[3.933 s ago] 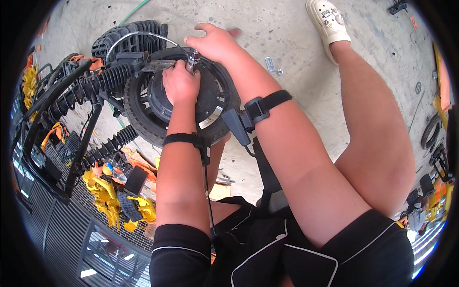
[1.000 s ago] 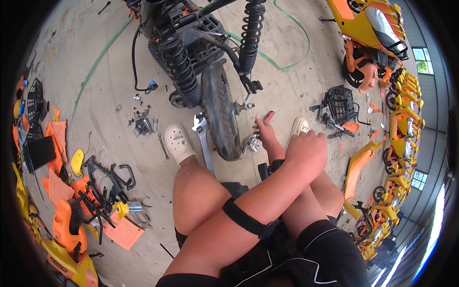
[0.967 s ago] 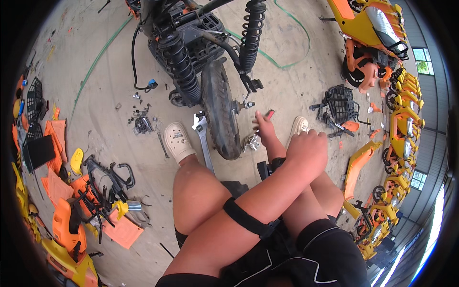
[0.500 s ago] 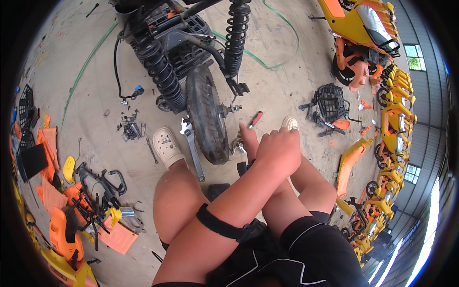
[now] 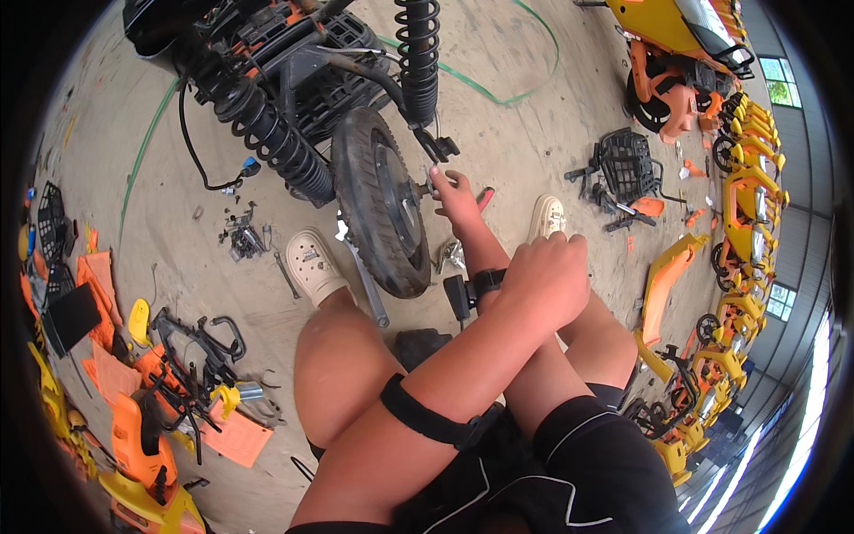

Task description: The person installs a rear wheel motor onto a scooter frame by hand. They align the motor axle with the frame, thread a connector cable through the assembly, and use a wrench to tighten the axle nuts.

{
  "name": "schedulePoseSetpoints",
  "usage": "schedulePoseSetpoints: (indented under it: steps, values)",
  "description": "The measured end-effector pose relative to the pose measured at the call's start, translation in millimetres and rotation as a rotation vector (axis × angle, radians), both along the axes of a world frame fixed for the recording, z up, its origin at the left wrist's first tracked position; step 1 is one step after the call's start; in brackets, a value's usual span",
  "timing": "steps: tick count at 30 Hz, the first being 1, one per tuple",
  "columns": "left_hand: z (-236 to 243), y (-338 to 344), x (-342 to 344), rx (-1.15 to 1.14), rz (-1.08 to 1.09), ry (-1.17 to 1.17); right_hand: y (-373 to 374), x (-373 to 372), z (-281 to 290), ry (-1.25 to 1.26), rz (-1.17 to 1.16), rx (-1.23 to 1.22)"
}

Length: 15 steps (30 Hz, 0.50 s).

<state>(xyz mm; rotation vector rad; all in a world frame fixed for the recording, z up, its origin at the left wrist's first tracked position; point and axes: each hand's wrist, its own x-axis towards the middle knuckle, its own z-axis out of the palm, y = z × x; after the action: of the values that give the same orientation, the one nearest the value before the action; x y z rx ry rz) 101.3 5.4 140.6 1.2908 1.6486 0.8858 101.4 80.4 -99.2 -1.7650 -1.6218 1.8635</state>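
Zero clear bracing shows on the wheel (image 5: 379,203), standing on the floor (image 5: 503,138) by the shocks (image 5: 418,62); right hand (image 5: 455,196) half-spread at the axle (image 5: 422,190), grip unclear; left hand (image 5: 550,278) curled, contents hidden. An axle tug could topple it onto the wrench (image 5: 366,280).

From my end I see a scuffed grey-beige concrete floor (image 5: 294,49) carrying everything, with a green strip (image 5: 507,103) looping across it at upper centre. Left of centre lies a scatter of small dark hardware (image 5: 242,237), then a slim spanner (image 5: 286,274); a larger wrench (image 5: 367,285) lies beside the wheel (image 5: 363,191), whose contact with the floor I can't make out. Just right of centre I've got a red-handled tool (image 5: 486,198), and further right a black basket (image 5: 625,158) and a long orange panel (image 5: 665,289). More orange panels (image 5: 236,434) litter the lower left, near a yellow piece (image 5: 139,322).
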Motion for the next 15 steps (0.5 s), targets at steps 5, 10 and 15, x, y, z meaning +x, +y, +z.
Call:
schedulePoseSetpoints:
  steps: [5,10,15]
  values:
    - [1.7,5.3,-1.4,-0.01,-0.021,0.014,-20.6,49.8,-43.3,-0.097,-0.178,-0.199]
    - [-3.4,3.6,-2.7,0.022,0.003,0.039,-66.8,140.9,-82.6,-0.203,-0.301,-0.365]
    - [-1.1,4.9,6.8,0.048,0.001,0.027,-56.2,140.7,-75.4,-0.065,-0.277,-0.267]
